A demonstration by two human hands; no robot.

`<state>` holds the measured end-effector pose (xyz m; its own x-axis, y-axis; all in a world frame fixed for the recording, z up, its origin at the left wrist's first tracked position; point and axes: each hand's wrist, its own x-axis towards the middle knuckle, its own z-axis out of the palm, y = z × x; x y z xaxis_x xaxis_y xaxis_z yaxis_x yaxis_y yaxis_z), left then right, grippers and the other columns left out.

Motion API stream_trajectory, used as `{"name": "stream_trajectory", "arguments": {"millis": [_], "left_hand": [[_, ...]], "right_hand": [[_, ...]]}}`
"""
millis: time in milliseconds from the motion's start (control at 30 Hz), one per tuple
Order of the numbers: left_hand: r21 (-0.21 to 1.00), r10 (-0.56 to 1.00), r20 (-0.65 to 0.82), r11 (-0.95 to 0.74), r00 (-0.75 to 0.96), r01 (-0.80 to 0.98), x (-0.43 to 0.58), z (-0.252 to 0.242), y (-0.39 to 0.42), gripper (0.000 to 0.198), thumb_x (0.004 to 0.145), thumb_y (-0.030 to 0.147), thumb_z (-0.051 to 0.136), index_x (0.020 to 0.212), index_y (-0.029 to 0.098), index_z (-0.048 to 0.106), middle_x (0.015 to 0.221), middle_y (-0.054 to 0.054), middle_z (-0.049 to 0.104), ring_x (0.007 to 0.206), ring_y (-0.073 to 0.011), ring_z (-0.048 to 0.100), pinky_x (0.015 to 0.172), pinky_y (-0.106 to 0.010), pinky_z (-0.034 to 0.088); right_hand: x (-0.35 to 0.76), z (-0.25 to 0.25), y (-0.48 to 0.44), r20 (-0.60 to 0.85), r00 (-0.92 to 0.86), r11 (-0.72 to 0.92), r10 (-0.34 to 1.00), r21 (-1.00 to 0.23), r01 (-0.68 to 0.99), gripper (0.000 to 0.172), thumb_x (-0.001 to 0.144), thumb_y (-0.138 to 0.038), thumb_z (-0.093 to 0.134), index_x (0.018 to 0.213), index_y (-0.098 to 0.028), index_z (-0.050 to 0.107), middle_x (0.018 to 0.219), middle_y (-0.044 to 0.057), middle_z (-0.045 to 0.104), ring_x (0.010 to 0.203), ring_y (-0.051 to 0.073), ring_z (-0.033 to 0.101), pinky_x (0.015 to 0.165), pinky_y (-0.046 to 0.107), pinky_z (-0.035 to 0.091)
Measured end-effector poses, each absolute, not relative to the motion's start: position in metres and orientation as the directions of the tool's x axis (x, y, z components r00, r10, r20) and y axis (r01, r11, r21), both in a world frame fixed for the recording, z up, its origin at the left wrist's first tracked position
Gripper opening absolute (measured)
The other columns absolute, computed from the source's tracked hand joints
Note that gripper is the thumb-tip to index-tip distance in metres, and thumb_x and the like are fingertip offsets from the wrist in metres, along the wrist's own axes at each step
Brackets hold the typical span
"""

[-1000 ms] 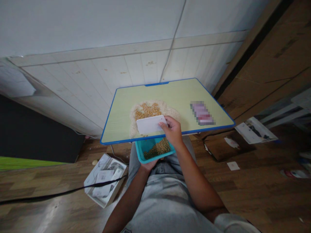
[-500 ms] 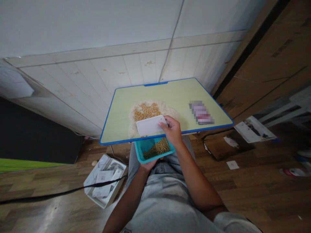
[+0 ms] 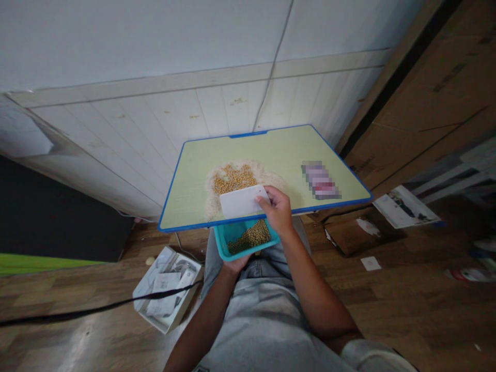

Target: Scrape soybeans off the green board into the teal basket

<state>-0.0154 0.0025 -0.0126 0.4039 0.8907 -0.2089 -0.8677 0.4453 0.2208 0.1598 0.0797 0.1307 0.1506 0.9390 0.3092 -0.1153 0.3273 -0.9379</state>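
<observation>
My right hand (image 3: pixel 277 209) grips a white flat card (image 3: pixel 242 201) by its right end, held edge-down on the green table (image 3: pixel 271 147) near its front edge. Behind the card lies a pile of yellow beans (image 3: pixel 234 177) ringed by white rice (image 3: pixel 214 194). Just under the table's front edge my left hand (image 3: pixel 236 263) holds up a teal box (image 3: pixel 228 250) from below; the box has yellow beans (image 3: pixel 251 236) in it.
A blurred pink packet (image 3: pixel 321 180) lies on the table's right side. On the wooden floor sit an open white carton (image 3: pixel 166 294), a black cable (image 3: pixel 85 310), loose papers (image 3: pixel 406 206) and cardboard panels (image 3: pixel 434 93) at the right. A white panelled wall stands behind.
The card has shifted slightly right and toward the front edge with my right hand. The teal box and left hand stay in place.
</observation>
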Motion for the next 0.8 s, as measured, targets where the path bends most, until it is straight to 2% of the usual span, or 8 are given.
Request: {"name": "stream_trajectory", "arguments": {"millis": [67,133,267,367,500,600,800], "left_hand": [[0.221,0.883,-0.278,0.443,0.379,-0.869,-0.019,-0.021,0.002,0.083,0.115,0.071,0.026,0.151,0.027,0.086,0.193,-0.004,0.051,0.193,-0.0274,0.009,0.155,-0.061,0.006],[0.219,0.875,-0.304,0.45,0.378,-0.866,-0.021,-0.028,0.003,0.084,0.115,0.072,0.026,0.146,0.026,0.089,0.191,-0.007,0.054,0.193,-0.0301,0.011,0.154,-0.064,0.008],[0.212,0.874,-0.296,0.455,0.386,-0.865,-0.025,-0.044,0.006,0.081,0.113,0.074,0.026,0.145,0.035,0.09,0.189,-0.003,0.058,0.193,-0.0326,0.009,0.151,-0.075,0.01],[0.21,0.875,-0.289,0.454,0.389,-0.866,-0.028,-0.058,0.008,0.078,0.112,0.073,0.026,0.145,0.039,0.089,0.189,0.0,0.057,0.193,-0.0319,0.008,0.15,-0.077,0.007],[0.213,0.873,-0.285,0.461,0.396,-0.862,-0.03,-0.067,0.008,0.076,0.111,0.074,0.03,0.142,0.04,0.09,0.185,0.002,0.063,0.193,-0.031,0.005,0.151,-0.074,0.007],[0.225,0.876,-0.27,0.462,0.4,-0.858,-0.03,-0.065,0.007,0.077,0.112,0.074,0.028,0.144,0.041,0.09,0.184,0.002,0.064,0.192,-0.0318,0.012,0.151,-0.072,0.009],[0.243,0.878,-0.267,0.461,0.398,-0.854,-0.027,-0.062,0.008,0.079,0.113,0.073,0.024,0.147,0.041,0.088,0.189,0.004,0.057,0.193,-0.0336,0.011,0.151,-0.074,0.009]], "right_hand": [[0.162,0.133,0.079,0.319,0.212,0.348,0.924,-0.93,-0.118,0.024,0.085,-0.046,0.085,0.096,-0.025,0.084,0.084,0.001,0.083,0.078,0.022,0.074,0.068,0.03,0.058],[0.166,0.135,0.079,0.327,0.287,0.371,0.9,-0.921,-0.117,0.025,0.085,-0.046,0.087,0.097,-0.024,0.085,0.088,0.003,0.086,0.081,0.023,0.077,0.07,0.031,0.061],[0.18,0.138,0.083,0.342,0.446,0.418,0.827,-0.905,-0.082,0.028,0.087,-0.047,0.089,0.101,-0.024,0.082,0.096,0.006,0.09,0.089,0.025,0.083,0.077,0.034,0.067],[0.192,0.139,0.086,0.354,0.524,0.443,0.775,-0.895,-0.05,0.03,0.087,-0.048,0.09,0.1,-0.024,0.077,0.094,0.005,0.089,0.086,0.024,0.083,0.075,0.033,0.066],[0.201,0.142,0.085,0.358,0.516,0.438,0.778,-0.898,-0.038,0.032,0.085,-0.044,0.091,0.1,-0.026,0.069,0.092,0.004,0.087,0.086,0.023,0.082,0.075,0.031,0.065],[0.201,0.143,0.081,0.351,0.504,0.408,0.789,-0.913,-0.002,0.028,0.086,-0.041,0.087,0.101,-0.027,0.068,0.092,0.004,0.087,0.085,0.023,0.081,0.073,0.03,0.063],[0.199,0.143,0.075,0.347,0.391,0.349,0.853,-0.935,0.069,0.024,0.086,-0.04,0.08,0.101,-0.027,0.068,0.085,0.001,0.086,0.071,0.02,0.073,0.064,0.028,0.052]]}}
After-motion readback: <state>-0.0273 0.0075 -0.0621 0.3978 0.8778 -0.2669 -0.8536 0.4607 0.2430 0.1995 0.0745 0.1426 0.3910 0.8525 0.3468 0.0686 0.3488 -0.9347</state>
